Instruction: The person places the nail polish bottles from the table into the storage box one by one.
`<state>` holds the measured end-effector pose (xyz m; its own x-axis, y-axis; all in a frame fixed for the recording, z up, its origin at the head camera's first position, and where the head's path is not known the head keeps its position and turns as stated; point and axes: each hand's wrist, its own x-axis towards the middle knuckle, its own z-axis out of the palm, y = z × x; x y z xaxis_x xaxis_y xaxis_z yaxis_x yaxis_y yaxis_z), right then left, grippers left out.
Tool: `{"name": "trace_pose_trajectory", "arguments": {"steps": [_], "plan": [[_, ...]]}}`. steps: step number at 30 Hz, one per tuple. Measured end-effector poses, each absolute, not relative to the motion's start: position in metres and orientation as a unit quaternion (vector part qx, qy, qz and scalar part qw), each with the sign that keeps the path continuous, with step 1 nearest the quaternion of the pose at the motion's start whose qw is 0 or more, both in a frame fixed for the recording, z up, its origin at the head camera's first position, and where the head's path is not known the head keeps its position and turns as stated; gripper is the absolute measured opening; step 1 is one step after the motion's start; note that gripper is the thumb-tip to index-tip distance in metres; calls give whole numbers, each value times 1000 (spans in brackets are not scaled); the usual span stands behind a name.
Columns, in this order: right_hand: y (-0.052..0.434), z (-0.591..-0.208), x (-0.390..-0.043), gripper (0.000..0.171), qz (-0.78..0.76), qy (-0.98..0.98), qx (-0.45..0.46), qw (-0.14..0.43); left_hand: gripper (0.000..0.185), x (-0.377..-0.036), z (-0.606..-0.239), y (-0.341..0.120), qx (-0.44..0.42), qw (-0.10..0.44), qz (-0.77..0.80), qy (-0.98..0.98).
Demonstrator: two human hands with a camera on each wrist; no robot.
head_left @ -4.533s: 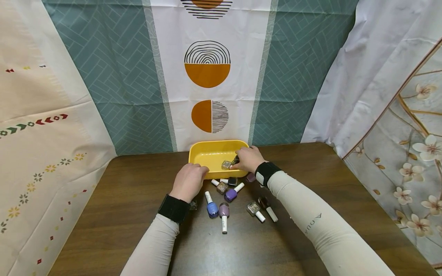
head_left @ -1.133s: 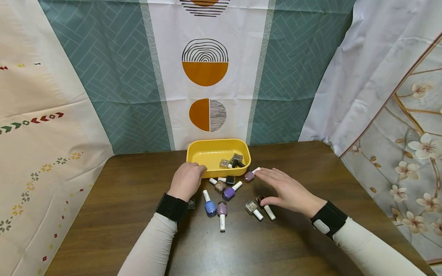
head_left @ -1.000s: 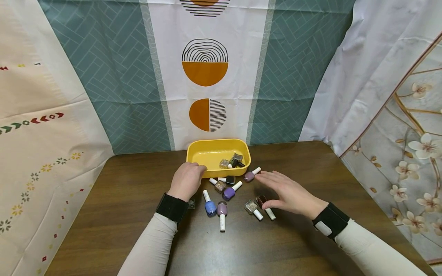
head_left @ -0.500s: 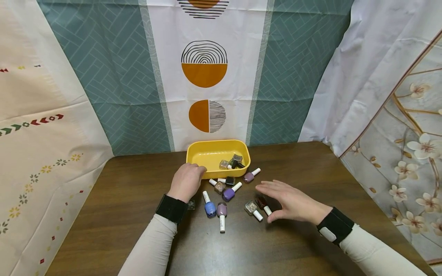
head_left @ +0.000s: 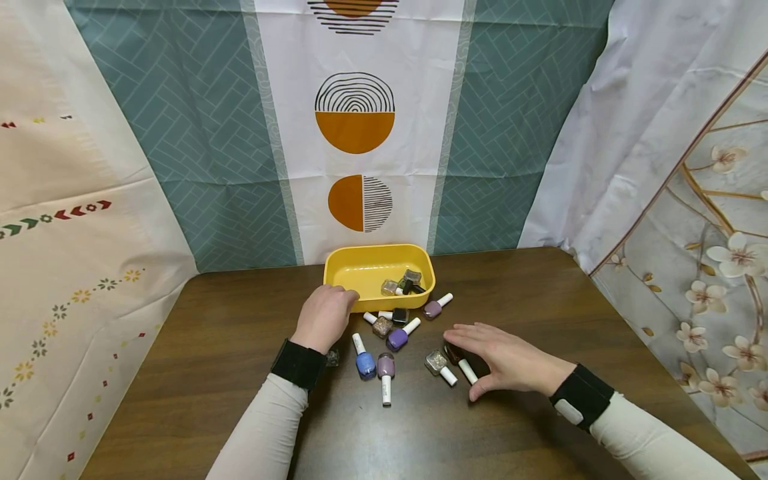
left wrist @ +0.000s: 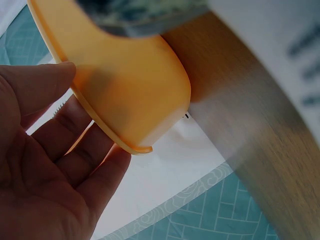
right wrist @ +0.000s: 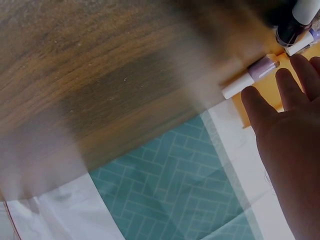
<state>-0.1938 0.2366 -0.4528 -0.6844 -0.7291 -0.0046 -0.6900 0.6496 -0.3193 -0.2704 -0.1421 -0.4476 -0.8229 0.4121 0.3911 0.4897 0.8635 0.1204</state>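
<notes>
My left hand (head_left: 323,319) grips the near-left rim of a yellow tray (head_left: 354,272), and the left wrist view shows its thumb on one side of the wall, fingers on the other. My right hand (head_left: 510,361) hovers with spread fingers over a dark red nail polish bottle (head_left: 467,371), its thumb near the white cap; the fingers partly hide the glass. Just left of it lies a silver glitter nail polish (head_left: 436,361). Inside the tray, several nail polish bottles (head_left: 411,277) sit at the right end. A mauve nail polish (right wrist: 262,68) shows beyond the fingers in the right wrist view.
Between the hands lie a blue nail polish (head_left: 365,365), another mauve one (head_left: 386,365) and a purple one (head_left: 397,339). Gold glitter (head_left: 382,326) and black (head_left: 400,316) bottles lie against the tray's front. A dark bottle (head_left: 333,358) is partly behind the left wrist. Patterned cloth (head_left: 498,167) hangs behind the table.
My right hand has let go of a bottle in the tray, drawn back to the right and come down over the dark red nail polish. The left hand stays on the tray.
</notes>
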Motion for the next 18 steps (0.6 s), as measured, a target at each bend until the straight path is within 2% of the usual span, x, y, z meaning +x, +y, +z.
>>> {"name": "trace_pose_trajectory", "arguments": {"steps": [18], "plan": [[236, -457, -193, 109, -126, 907, -396, 75, 6, -270, -447, -142, -234, 173, -105, -951]]}}
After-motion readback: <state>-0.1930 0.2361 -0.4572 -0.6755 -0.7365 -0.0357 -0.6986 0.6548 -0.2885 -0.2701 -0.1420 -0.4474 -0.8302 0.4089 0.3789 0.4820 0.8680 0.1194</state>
